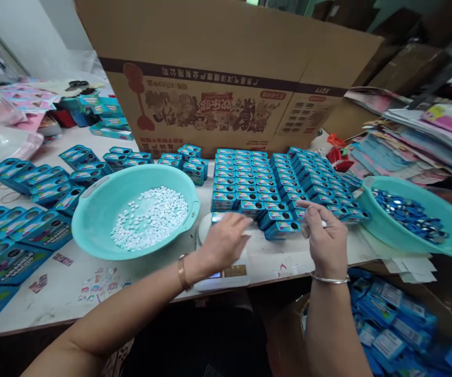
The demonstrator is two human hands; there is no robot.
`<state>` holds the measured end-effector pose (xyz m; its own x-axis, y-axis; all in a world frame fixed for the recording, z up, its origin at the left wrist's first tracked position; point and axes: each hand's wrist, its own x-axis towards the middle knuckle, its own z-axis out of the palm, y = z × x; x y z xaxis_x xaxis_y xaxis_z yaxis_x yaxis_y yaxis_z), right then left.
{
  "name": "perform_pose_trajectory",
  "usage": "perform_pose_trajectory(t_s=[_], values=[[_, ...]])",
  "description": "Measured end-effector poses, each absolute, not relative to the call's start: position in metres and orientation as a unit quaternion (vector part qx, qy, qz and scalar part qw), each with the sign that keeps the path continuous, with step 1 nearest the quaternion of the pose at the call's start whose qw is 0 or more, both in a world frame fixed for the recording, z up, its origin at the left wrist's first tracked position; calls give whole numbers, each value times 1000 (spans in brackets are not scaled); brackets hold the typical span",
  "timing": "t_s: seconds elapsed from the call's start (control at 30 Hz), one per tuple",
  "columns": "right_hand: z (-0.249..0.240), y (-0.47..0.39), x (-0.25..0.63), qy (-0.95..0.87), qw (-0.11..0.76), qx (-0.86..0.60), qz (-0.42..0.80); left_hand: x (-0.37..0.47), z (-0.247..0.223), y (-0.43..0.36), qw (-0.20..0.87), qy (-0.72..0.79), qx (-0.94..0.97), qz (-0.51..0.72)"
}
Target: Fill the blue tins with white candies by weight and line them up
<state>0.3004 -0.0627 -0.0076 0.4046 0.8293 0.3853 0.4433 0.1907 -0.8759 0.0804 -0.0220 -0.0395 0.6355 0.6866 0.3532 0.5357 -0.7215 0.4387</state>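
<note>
At the far left, blue boxes point(53, 230) stand in groups on the white table point(64, 298). Next to them is a teal basin point(92, 220), and in it lie many small white pieces point(166, 209). To the right of this basin, the left hand point(228, 238) is above a white scale point(229, 281). Its fingers are bent and blurred; I cannot tell if they grasp something. Behind this hand, the top of one blue box shows, mostly hidden. A large brown carton point(210, 42) stands at the back, and before it the open boxes point(245, 191) are arranged in close rows. Near the right end of these rows, the right hand point(326, 235) is raised, with fingers curled around a small white piece point(323, 224). Further right, a second basin point(390, 230) contains shiny blue lids point(406, 214). Below the table edge, more blue boxes point(383, 309) lie in a heap.
</note>
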Motion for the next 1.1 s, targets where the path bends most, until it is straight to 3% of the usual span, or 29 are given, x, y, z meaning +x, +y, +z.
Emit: perform_pose_trajectory(t_s=[0.1, 0.17, 0.47, 0.7, 0.93, 1.1], values=[[-35, -84, 305, -386, 655, -586, 281, 127, -51, -35, 169, 364, 911, 99], [-52, -98, 306, -337, 666, -584, 319, 156, -61, -33, 163, 412, 896, 37], [-80, -143, 326, -265, 667, -600, 355, 205, -95, 7, 118, 495, 860, -35], [-86, -140, 319, -278, 649, -599, 378, 183, -71, -21, 112, 458, 882, 8], [-78, -126, 297, -252, 677, -558, 409, 101, -11, -23, -16, 474, 846, 244], [-74, -120, 279, -270, 658, -559, 425, 83, -19, -4, 20, 464, 868, 179]])
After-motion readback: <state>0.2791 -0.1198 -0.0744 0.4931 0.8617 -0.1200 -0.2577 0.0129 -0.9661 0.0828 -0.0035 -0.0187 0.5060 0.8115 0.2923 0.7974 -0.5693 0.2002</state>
